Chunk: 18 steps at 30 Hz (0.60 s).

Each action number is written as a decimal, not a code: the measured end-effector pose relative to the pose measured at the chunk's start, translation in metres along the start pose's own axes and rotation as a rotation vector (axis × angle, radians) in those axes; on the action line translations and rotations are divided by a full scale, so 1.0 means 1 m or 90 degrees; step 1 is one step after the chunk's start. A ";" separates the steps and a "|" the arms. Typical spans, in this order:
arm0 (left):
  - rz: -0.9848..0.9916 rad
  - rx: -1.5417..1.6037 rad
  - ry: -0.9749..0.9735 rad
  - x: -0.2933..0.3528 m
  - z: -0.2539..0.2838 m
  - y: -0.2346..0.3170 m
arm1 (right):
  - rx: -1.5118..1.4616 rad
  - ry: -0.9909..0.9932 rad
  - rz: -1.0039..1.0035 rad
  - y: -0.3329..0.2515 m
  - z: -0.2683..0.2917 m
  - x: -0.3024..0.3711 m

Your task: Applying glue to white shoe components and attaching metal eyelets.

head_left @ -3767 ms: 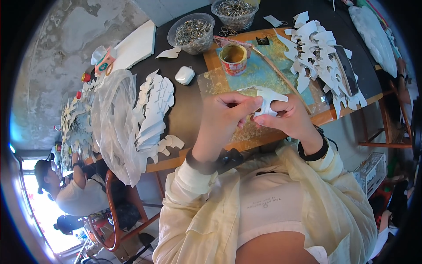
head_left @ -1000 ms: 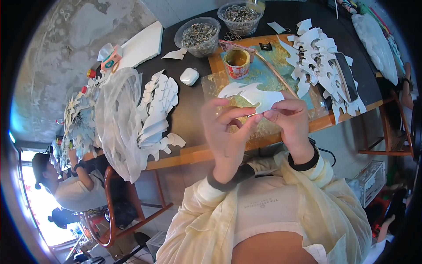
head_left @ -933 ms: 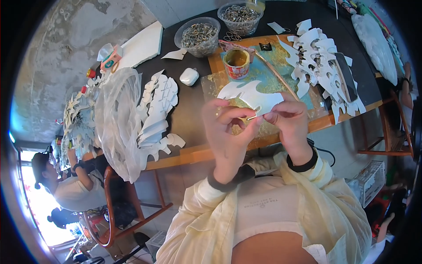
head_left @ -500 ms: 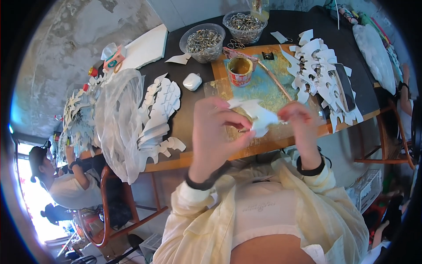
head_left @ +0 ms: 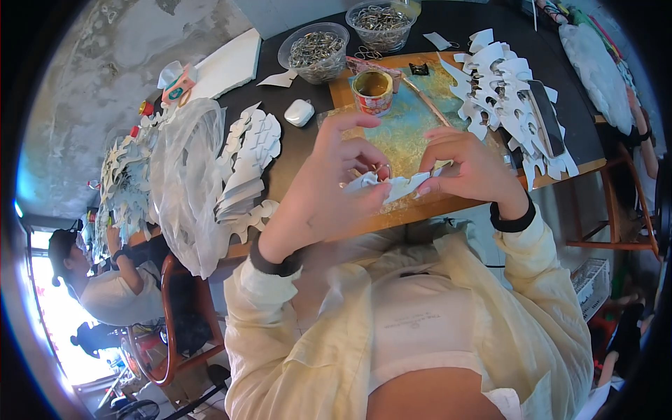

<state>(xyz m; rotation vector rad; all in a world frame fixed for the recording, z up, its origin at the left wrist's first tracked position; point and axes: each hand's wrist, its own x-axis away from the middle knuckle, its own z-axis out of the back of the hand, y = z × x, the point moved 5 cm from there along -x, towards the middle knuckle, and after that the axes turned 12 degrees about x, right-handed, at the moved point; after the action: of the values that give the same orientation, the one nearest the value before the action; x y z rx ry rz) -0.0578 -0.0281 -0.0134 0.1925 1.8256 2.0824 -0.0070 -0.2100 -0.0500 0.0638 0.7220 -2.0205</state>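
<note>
A small white cut-out piece point(head_left: 404, 187), bent along its length, is held between both hands over the table's front edge. My left hand point(head_left: 325, 185) pinches its left end between thumb and fingers, with the index finger raised. By those fingertips a small metal ring or clasp point(head_left: 382, 170) shows, partly hidden. My right hand point(head_left: 467, 166) is closed on the piece's other end, thumb below and fingers bent over it. Just beyond the hands stands a tub of yellow-brown paste point(head_left: 373, 105), with a thin wooden stick point(head_left: 427, 101) lying to its right.
Two clear bowls of metal clasps point(head_left: 313, 68) stand at the back. Stacked white cut-outs point(head_left: 498, 91) with a phone point(head_left: 546, 119) lie right; more cut-outs point(head_left: 245, 171) and a plastic bag point(head_left: 185, 182) lie left. A white case point(head_left: 299, 113) is near the middle. Another person point(head_left: 115, 287) sits at left.
The white piece has turned from broad side up to nearly edge-on and folded. My right hand has come in left and gripped it. The view has shifted slightly.
</note>
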 end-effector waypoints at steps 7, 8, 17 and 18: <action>0.184 0.335 0.172 0.012 0.004 -0.049 | -0.112 0.053 -0.072 0.011 -0.005 0.004; 0.186 0.312 0.204 0.013 0.006 -0.055 | -0.098 0.055 -0.076 0.011 -0.004 0.003; 0.099 0.229 0.338 0.012 0.013 -0.070 | 0.198 0.157 -0.067 0.003 0.003 -0.001; 0.073 0.170 0.350 0.011 0.013 -0.063 | 0.198 0.154 -0.068 0.000 0.006 -0.004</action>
<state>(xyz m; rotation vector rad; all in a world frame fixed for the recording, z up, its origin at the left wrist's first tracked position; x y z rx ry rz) -0.0520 -0.0061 -0.0747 -0.2402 2.4648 2.1000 -0.0031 -0.2095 -0.0441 0.4658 0.5617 -2.2381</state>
